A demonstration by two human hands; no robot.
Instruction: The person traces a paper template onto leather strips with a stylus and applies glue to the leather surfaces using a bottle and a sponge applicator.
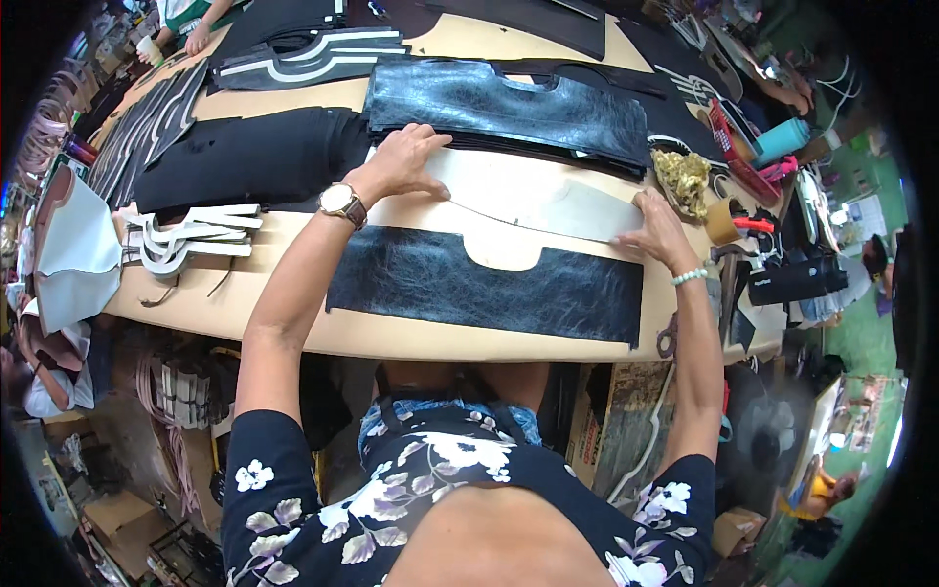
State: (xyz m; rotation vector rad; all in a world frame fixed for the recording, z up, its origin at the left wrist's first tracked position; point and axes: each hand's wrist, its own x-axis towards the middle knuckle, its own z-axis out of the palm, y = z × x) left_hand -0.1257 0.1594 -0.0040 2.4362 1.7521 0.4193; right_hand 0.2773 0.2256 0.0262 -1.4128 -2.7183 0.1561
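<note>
A long pale grey-white panel (528,205) lies between my hands, just below a stack of glossy dark leather-like pieces (499,103). My left hand (403,166) has its fingers curled over the panel's left end, with the thumb on its surface. My right hand (653,227) holds the right end, thumb and fingers on its edge. Nearer me, a single crinkled dark panel (489,298) with a curved cut-out lies flat on the tan tabletop (235,313).
Black panels (245,157), cream curved strips (196,235) and white sheets (73,254) lie to the left. At right are a yellowish lump (680,181), tape roll (724,217), red tray (734,147), blue bottle (781,142) and scissors (668,338). Other people's hands (196,39) work across the table.
</note>
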